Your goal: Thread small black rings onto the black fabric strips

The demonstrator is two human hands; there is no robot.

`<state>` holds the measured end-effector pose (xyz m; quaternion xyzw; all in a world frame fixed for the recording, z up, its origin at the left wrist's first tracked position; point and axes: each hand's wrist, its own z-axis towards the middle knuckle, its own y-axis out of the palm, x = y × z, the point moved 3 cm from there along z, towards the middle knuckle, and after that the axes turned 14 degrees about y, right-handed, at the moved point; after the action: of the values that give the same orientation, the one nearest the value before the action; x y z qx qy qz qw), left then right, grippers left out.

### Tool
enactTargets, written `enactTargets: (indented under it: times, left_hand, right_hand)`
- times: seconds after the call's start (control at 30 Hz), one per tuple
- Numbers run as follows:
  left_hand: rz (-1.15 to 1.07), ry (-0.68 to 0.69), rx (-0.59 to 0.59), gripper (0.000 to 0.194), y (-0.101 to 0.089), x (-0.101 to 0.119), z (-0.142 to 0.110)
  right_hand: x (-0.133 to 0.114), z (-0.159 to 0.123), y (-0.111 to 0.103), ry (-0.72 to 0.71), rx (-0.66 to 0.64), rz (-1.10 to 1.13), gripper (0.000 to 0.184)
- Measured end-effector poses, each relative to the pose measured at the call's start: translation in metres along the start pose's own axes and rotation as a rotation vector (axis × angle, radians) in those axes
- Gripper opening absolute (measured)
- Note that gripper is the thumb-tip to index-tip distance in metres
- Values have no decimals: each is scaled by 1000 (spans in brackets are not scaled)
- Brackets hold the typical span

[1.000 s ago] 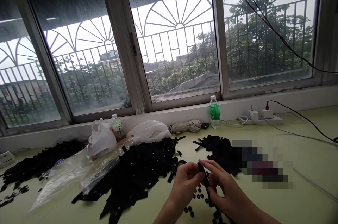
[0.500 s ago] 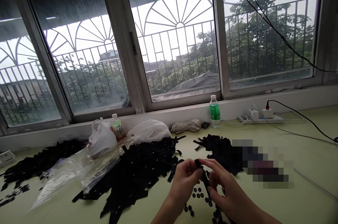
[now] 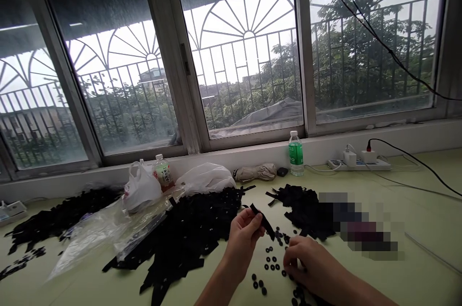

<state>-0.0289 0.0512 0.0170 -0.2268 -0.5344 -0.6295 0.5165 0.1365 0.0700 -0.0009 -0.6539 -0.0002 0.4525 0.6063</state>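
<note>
My left hand [image 3: 246,230] pinches a short black fabric strip [image 3: 264,223] between thumb and fingers; the strip's free end slants down to the right. My right hand [image 3: 309,260] is low over the table with its fingers curled together among small black round discs [image 3: 271,266] with light centres. Whatever its fingertips hold, if anything, is hidden. More discs [image 3: 259,284] lie loose between my forearms. To the left of my left hand spreads a large heap of black strips [image 3: 191,229], several showing small shiny dots. A smaller black heap [image 3: 306,210] lies beyond my right hand.
Along the window wall stand a green-labelled bottle [image 3: 296,154], a second bottle [image 3: 164,171], white plastic bags [image 3: 142,188] and a power strip [image 3: 361,165] with cables. Clear plastic film [image 3: 94,238] lies left of the large heap. Another black heap [image 3: 65,214] is at far left.
My right hand has let go of the black fabric strip and moved down to the discs. My left hand keeps the strip and has shifted slightly left.
</note>
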Motion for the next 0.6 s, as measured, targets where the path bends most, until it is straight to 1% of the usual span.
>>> enactTargets:
  times: [0.17,0.3,0.37,0.43,0.5,0.6]
  left_hand:
    - [8,-11,-31,27,4,2,-1]
    - [14,-39,-79,27,7,2,-3]
    - [37,-62,-128,27,9,2,-5]
    - [66,-86,-179,27,11,2,-7]
    - [99,-100,-228,28,13,2,-9]
    - [187,-110,-291,29,15,0,-11]
  right_hand:
    - [1,-1,0,58,-20,-38,17]
    - [3,-3,1,15,4,13,14]
    - [2,-2,1,7,32,80,13]
    - [1,0,-2,29,77,165,14]
    - [0,3,-7,83,108,269,17]
    - [3,8,-13,194,94,487,24]
